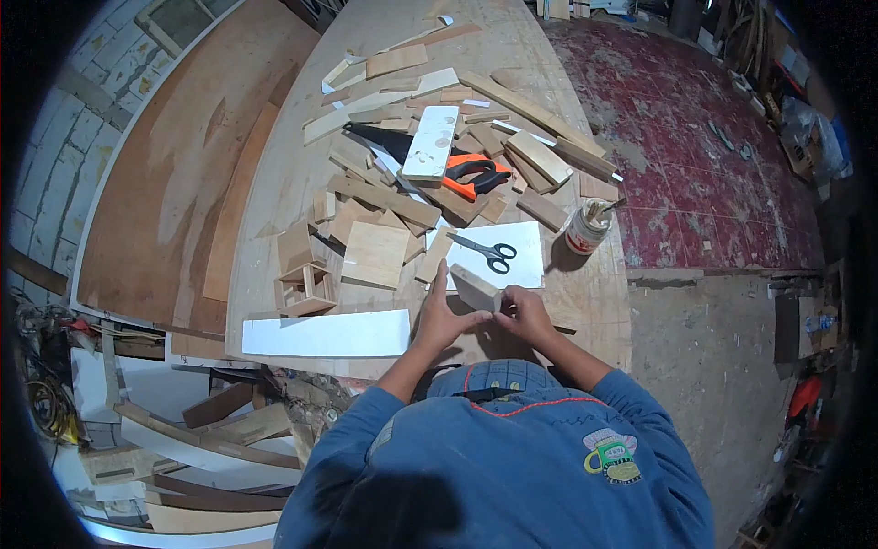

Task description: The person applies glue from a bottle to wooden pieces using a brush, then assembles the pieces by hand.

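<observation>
In the head view, a small thin wooden board (476, 289) stands tilted on edge between my hands at the near side of the workbench. My left hand (441, 322) holds it from the left, index finger stretched upward and thumb by the lower edge. With bent fingers, my right hand (528, 317) grips the board's lower right corner. Just beyond lie black-handled scissors (489, 252) on a white sheet (521, 247). A narrow wood strip (435, 256) lies close to my left fingertips. The undersides of my fingers are partly hidden.
Wood offcuts (384, 197) and an orange-handled saw (466, 174) are heaped across the workbench (274, 210). A glass jar (587, 229) with a stick stands at right. At left are a small wooden frame box (306, 288) and a long white panel (325, 335).
</observation>
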Motion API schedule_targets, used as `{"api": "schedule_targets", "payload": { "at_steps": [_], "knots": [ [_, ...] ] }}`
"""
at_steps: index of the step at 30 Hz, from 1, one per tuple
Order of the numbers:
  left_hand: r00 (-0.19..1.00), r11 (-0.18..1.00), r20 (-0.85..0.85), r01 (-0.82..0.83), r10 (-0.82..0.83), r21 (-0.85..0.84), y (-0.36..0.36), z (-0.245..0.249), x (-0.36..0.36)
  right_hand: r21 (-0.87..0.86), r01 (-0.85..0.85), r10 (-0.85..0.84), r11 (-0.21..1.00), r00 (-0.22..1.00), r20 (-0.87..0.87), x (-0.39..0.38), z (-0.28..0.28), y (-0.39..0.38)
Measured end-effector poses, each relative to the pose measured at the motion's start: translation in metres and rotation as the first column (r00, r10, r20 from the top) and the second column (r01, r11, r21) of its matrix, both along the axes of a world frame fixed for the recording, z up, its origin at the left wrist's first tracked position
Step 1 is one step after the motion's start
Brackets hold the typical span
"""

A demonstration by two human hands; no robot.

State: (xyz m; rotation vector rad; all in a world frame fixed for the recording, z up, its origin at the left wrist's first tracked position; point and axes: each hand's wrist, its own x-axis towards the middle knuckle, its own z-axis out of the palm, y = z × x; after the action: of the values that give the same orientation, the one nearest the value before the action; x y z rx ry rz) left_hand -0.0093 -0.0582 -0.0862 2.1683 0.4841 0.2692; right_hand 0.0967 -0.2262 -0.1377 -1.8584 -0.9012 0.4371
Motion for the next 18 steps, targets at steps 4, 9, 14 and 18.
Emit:
{"api": "schedule_targets", "payload": {
  "at_steps": [4, 9, 14, 18],
  "knots": [
    [0.999, 0.997, 0.009, -0.049, 0.049, -0.064, -0.004, -0.005, 0.002, 0.0, -0.073, 0.071, 0.997, 0.968, 0.24, -0.011, 0.011, 0.005],
    [0.991, 0.986, 0.099, 0.102, -0.089, -0.134, 0.003, -0.001, -0.006, -0.073, -0.124, 0.139, 0.99, 0.956, 0.26, 0.013, 0.004, -0.018],
    [0.972, 0.963, 0.068, 0.233, -0.226, -0.136, 0.006, -0.01, -0.02, -0.282, 0.129, 0.037, 0.951, 0.856, 0.516, 0.02, 0.013, -0.062],
    [0.973, 0.961, 0.078, 0.227, -0.217, -0.159, 0.006, -0.012, -0.022, -0.609, 0.152, 0.143, 0.778, 0.902, 0.407, 0.017, 0.006, -0.07]
  ]
}}
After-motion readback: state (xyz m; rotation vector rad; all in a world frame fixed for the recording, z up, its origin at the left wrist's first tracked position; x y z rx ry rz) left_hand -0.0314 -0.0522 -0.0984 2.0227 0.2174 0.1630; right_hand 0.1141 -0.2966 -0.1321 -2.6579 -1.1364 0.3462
